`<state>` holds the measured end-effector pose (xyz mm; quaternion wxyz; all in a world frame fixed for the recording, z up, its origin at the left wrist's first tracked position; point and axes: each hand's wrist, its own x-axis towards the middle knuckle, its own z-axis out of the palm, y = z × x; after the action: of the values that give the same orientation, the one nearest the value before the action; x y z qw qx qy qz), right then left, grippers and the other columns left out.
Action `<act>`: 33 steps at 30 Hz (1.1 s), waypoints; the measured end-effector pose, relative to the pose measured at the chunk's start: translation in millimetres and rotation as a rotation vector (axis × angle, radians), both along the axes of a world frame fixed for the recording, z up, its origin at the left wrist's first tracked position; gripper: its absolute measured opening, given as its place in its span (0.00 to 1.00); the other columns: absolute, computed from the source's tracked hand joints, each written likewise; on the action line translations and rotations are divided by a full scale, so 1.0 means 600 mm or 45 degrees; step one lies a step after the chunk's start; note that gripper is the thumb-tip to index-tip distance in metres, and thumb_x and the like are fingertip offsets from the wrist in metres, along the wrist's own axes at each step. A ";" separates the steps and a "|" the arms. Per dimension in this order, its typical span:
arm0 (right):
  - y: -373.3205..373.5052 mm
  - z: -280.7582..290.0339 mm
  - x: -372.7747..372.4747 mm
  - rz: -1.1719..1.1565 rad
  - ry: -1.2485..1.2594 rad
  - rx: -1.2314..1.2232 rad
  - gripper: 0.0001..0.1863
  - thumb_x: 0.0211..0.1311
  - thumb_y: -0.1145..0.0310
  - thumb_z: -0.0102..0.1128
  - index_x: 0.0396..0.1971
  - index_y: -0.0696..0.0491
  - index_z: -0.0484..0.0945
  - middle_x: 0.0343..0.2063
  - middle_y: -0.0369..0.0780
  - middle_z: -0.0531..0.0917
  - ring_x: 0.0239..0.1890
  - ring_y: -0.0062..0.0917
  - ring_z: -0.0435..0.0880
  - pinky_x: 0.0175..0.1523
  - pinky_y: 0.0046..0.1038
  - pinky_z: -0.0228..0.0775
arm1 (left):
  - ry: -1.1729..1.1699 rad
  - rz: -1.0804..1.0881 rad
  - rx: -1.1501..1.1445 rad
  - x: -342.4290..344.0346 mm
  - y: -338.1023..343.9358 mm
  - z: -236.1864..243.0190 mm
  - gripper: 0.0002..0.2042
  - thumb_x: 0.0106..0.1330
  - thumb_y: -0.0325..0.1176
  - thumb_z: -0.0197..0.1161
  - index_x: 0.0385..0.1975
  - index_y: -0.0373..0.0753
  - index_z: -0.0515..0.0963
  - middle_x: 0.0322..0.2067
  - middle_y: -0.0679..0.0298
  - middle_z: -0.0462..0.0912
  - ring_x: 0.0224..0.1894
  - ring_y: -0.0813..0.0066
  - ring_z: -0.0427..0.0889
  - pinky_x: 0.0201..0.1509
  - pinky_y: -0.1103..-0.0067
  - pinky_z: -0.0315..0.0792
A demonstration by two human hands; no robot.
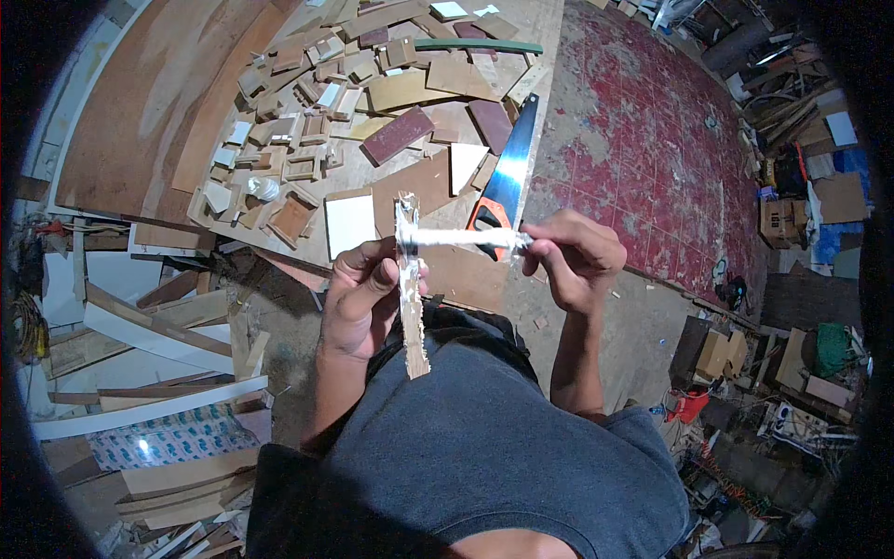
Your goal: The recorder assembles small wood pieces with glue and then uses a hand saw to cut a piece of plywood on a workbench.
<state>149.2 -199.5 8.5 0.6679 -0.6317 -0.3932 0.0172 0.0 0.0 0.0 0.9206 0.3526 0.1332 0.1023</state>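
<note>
My left hand (pixel 357 296) is closed around a narrow wooden strip (pixel 414 340) with ragged, flaking edges, held in front of my chest. From the strip's upper part a thin white band (pixel 456 237) runs straight across to my right hand (pixel 579 259). The fingertips of that hand pinch the band's far end. Whether the band is tape, cord or a stiff piece, I cannot tell. Behind it, on the worktable's right edge, lies a handsaw (pixel 510 177) with an orange and black handle, partly covered by the band.
The plywood worktable (pixel 447 279) carries several small wooden box-like pieces (pixel 303 168), a dark red board (pixel 398 136), white offcuts (pixel 349 225) and a green strip (pixel 480 45). Stacked boards (pixel 158 331) lie at left. Worn red flooring (pixel 643 149) and cardboard boxes (pixel 784 224) are at right.
</note>
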 end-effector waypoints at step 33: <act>-0.001 0.003 0.009 0.028 -0.151 -0.097 0.08 0.48 0.85 0.67 0.31 0.61 0.84 0.23 0.41 0.84 0.22 0.20 0.82 0.22 0.19 0.72 | 0.018 0.008 -0.109 0.002 0.000 -0.002 0.14 0.63 0.32 0.65 0.47 0.34 0.77 0.33 0.58 0.83 0.32 0.73 0.83 0.38 0.79 0.79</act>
<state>154.7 -200.0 10.1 0.6186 -0.6522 -0.4381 0.0018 1.0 -0.3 -1.3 0.9334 0.3133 0.1452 0.0970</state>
